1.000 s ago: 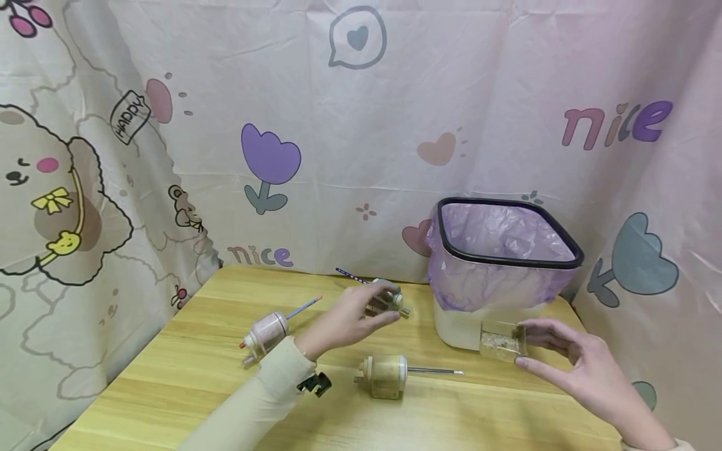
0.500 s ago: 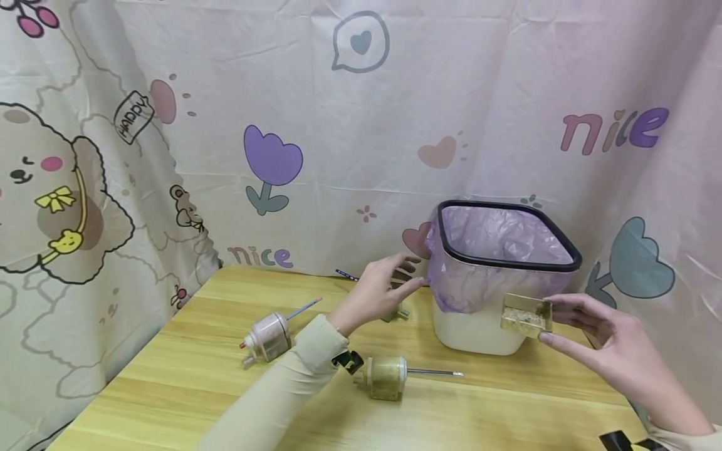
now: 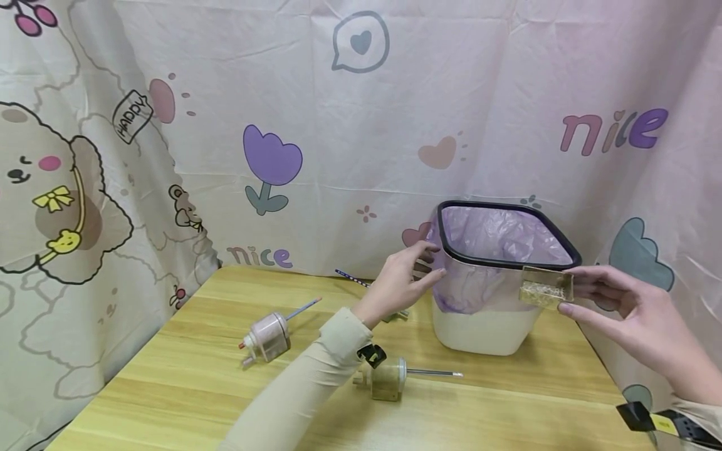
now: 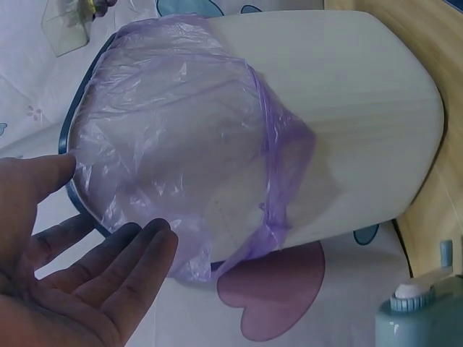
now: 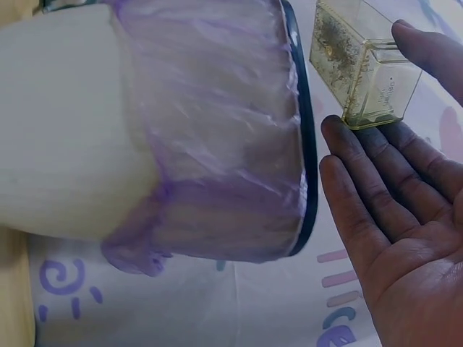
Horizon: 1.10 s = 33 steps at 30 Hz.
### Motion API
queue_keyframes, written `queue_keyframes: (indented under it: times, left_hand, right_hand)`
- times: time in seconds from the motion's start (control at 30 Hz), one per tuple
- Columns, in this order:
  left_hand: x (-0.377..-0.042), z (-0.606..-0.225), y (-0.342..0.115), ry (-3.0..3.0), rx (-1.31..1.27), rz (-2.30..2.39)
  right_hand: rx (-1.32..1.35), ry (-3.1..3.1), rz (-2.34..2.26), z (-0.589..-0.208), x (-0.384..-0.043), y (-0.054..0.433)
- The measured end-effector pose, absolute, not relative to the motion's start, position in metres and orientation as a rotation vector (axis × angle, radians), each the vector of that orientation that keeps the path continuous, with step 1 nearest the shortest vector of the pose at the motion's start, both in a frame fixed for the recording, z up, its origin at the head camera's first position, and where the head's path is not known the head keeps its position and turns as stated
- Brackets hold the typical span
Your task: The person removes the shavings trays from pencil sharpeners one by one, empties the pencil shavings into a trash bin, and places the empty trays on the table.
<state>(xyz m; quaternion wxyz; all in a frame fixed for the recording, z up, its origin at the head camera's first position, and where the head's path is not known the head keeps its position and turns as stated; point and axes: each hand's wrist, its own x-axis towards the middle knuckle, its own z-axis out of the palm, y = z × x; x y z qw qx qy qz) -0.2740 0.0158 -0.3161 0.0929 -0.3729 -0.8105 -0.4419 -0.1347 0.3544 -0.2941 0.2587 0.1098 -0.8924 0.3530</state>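
My right hand [image 3: 637,319] pinches a clear yellowish shavings box [image 3: 546,287] between thumb and fingertips, in front of the bin's right rim. Pale shavings with dark specks lie inside it; the right wrist view also shows the box [image 5: 369,69]. At the bin's left side is my left hand [image 3: 397,282], holding nothing. Its fingers are spread and loosely bent near the purple liner [image 4: 166,130] in the left wrist view; I cannot tell whether they touch it. The white bin [image 3: 479,329] stands upright with a black rim [image 3: 507,262].
A pinkish pencil sharpener [image 3: 269,337] with a blue pencil stands left on the wooden table [image 3: 186,351]. A yellow sharpener [image 3: 388,379] holding a dark pencil is nearer. A green sharpener [image 4: 416,318] is partly hidden behind my left hand in the head view. Patterned cloth hangs behind.
My right hand has lifted the shavings box up and rightward, from the bin's lower side to rim height. My left hand has moved right, away from the green sharpener, to the bin's left side.
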Motion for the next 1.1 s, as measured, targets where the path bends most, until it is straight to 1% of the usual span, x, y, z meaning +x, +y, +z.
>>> queue_keyframes:
  times: [0.23, 0.7, 1.1]
  left_hand:
    - [-0.275, -0.314, 0.024, -2.388, -1.046, -1.235]
    - [-0.276, -0.313, 0.035, -2.383, -1.018, -1.199]
    - [-0.277, -0.316, 0.039, -2.341, -1.005, -1.265]
  right_hand:
    - [0.241, -2.431, 0.921, -0.279, -0.140, 0.361]
    - [0.157, -2.460, 0.907, -0.250, -0.159, 0.369]
    - [0.108, -2.591, 0.851, -0.234, -0.184, 0.376]
